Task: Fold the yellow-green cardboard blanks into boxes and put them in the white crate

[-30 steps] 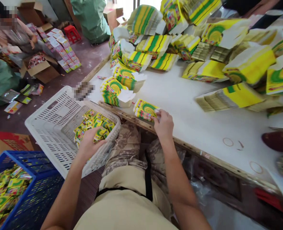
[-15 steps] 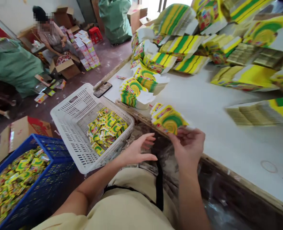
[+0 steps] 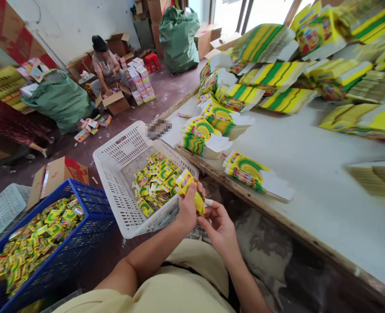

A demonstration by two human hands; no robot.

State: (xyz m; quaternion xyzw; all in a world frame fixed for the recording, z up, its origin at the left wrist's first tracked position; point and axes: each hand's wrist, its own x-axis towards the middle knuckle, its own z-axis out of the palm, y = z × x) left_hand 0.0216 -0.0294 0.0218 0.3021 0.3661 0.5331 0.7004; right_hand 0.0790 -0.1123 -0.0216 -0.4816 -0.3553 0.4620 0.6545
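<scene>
And here we are, both hands at close quarters on one small yellow-and-green carton [image 3: 185, 179], held over the person's lap, right by the near rim of the white basket [image 3: 114, 198]! Take that carton as the centre of the clock. The left hand [image 3: 187, 211] grips its body, fingers curled round; the right hand [image 3: 221, 226] comes in from four o'clock, thumb and fingers pinched together at its lower end. (A white bit shows at a right fingertip, flap or finger cover, I can't tell.)

Over at nine, the basket shows a heap of yellow-green packets [image 3: 156, 184]. Further out, between eight and nine, the blue crate [image 3: 96, 208] is loaded with more of the same!

Up on the desk [image 3: 297, 148], a short stack of flat cartons [image 3: 244, 167] lies fanned near the wooden edge at two, a thicker stack [image 3: 197, 134] sits at twelve, and a big pile of cartons [image 3: 273, 76] spreads between one and two.

Across the floor, between ten and eleven, a seated person [image 3: 106, 69] reaches into an open cardboard box [image 3: 117, 103], with a red stool [image 3: 152, 63] at eleven!
</scene>
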